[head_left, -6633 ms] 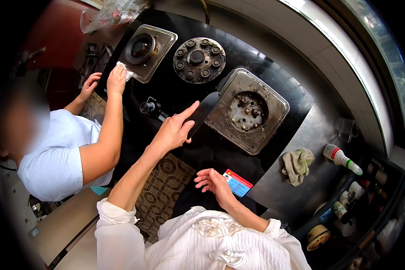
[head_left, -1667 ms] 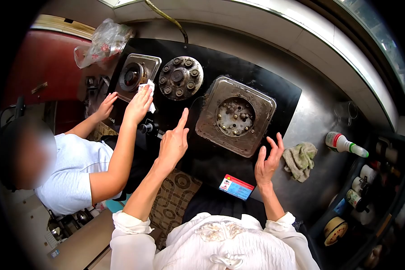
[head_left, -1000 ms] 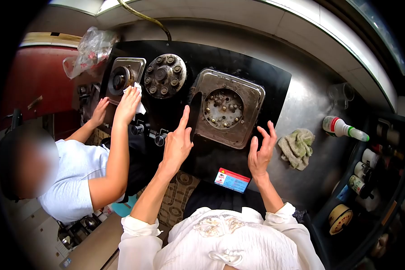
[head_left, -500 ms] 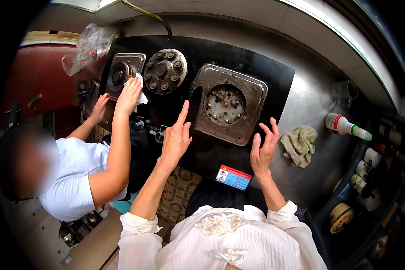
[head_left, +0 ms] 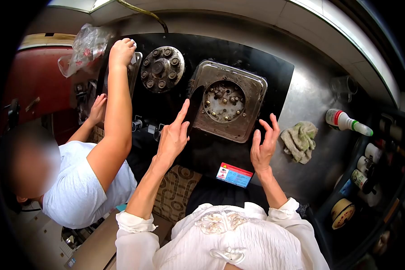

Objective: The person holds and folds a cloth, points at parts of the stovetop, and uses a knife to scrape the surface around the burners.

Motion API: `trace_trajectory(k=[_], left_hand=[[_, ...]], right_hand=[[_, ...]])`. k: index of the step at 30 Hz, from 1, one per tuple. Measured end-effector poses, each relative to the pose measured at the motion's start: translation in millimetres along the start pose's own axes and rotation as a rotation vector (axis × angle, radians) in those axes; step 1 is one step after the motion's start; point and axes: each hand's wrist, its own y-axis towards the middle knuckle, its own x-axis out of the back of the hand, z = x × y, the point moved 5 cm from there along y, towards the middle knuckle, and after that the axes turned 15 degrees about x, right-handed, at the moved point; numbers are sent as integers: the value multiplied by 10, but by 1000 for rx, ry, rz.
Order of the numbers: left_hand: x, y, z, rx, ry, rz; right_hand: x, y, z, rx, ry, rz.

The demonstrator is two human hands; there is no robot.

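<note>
My left hand (head_left: 173, 136) hovers over the front of the black stove (head_left: 274, 76), its index finger stretched out and nothing in it. My right hand (head_left: 264, 146) is held at the stove's right front part, fingers apart and empty. Between and beyond my hands sits a stained square metal tray (head_left: 252, 96) with a round opening showing brass-coloured nozzles. To its left lies a round burner (head_left: 163, 69) with several dark caps. A crumpled grey-green cloth (head_left: 299, 141) rests on the steel counter right of my right hand.
A co-worker's arm (head_left: 119, 112) reaches over the left burner, a white cloth (head_left: 134, 56) in that hand. A plastic bag (head_left: 87, 49) is at the back left. On the right are a white bottle (head_left: 346, 122), a clear cup (head_left: 344, 88) and a dark rack holding jars.
The co-worker's hand with the white cloth has moved away toward the back of the left burner. My hands have barely moved. The view has shifted slightly.
</note>
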Motion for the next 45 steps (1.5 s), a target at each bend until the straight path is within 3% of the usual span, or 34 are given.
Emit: trace_trajectory(k=[3, 7, 23, 27, 34, 37, 45], left_hand=[[67, 77, 52, -83, 140, -56], [33, 54, -36, -38, 43, 42], [133, 158, -21, -76, 122, -31], [98, 141, -14, -163, 171, -49], [71, 305, -227, -109, 150, -66], [-10, 332, -316, -226, 166, -52], [16, 363, -408, -175, 106, 56]], right_hand=[[-17, -9, -5, 10, 9, -7], [-4, 2, 13, 5, -1, -1], [-9, 9, 17, 10, -15, -7], [-4, -3, 11, 8, -15, -2], [-4, 11, 13, 15, -15, -2], [2, 13, 11, 12, -34, 9], [9, 7, -1, 1, -24, 5]])
